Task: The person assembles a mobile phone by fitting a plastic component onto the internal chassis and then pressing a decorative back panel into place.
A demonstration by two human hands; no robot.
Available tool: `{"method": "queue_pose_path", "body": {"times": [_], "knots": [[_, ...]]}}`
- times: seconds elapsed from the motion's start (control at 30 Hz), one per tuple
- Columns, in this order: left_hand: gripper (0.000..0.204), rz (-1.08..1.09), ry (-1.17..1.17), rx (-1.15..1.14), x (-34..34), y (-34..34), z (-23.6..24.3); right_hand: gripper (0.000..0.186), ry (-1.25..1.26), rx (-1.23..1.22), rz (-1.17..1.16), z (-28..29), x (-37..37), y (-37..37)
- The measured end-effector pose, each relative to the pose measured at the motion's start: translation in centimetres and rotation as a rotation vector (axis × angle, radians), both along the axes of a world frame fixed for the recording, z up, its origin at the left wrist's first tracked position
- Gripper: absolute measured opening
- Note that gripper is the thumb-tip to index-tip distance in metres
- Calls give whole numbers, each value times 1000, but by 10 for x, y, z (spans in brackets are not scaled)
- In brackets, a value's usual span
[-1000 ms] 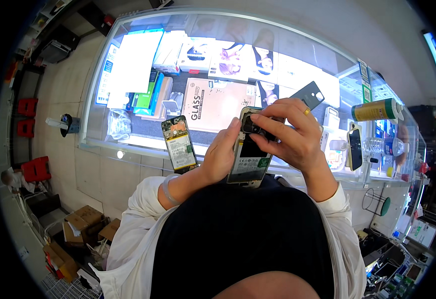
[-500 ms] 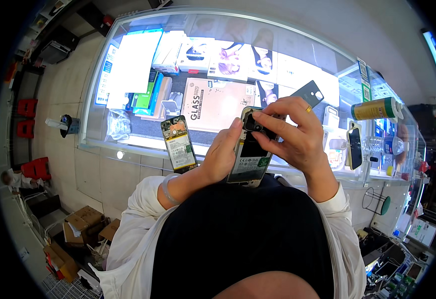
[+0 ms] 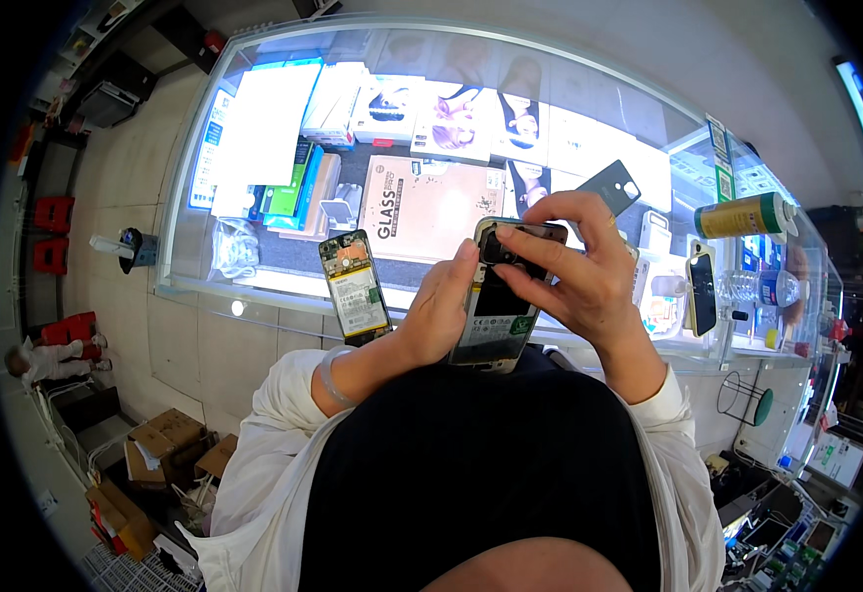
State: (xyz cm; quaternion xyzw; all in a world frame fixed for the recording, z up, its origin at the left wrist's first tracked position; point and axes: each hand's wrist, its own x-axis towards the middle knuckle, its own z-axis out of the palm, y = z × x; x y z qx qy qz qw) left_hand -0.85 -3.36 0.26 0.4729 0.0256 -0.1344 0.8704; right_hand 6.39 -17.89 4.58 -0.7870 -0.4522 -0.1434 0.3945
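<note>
In front of my chest, my left hand [image 3: 437, 314] is closed round the left side of an opened smartphone [image 3: 491, 331]. Its back is off, and the dark battery and a green label show. At the phone's upper end, my right hand [image 3: 594, 281] pinches a black camera-area cover [image 3: 499, 253] with thumb and fingers. The cover lies against the phone; whether it is fastened cannot be seen. Left of my left hand, a second opened phone [image 3: 356, 288] with a pale battery rests on the glass counter. Beyond my right hand lies a dark back panel [image 3: 613, 185] with a camera cutout.
The glass display counter [image 3: 284, 308] holds a brown carton [image 3: 436, 209] and several boxes under its top. To the right are a yellow-green canister [image 3: 742, 215], a phone on a stand [image 3: 701, 288] and a plastic bottle [image 3: 777, 288]. Cardboard boxes [image 3: 170, 439] sit on the floor at left.
My right fingers have shifted slightly down and left over the black cover, and more of the phone's top edge shows. At far left, a person in pale clothes has come further into view.
</note>
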Motion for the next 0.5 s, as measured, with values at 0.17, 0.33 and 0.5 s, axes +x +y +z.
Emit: {"method": "queue_pose_path", "body": {"times": [0.17, 0.33, 0.5], "knots": [[52, -14, -44, 115, -1, 1, -1, 25, 47, 72, 28, -7, 3, 0], [48, -9, -154, 207, -1, 2, -1, 28, 256, 118, 63, -14, 1, -1], [47, -15, -88, 88, -1, -1, -2, 24, 714, 369, 118, -18, 4, -5]]}}
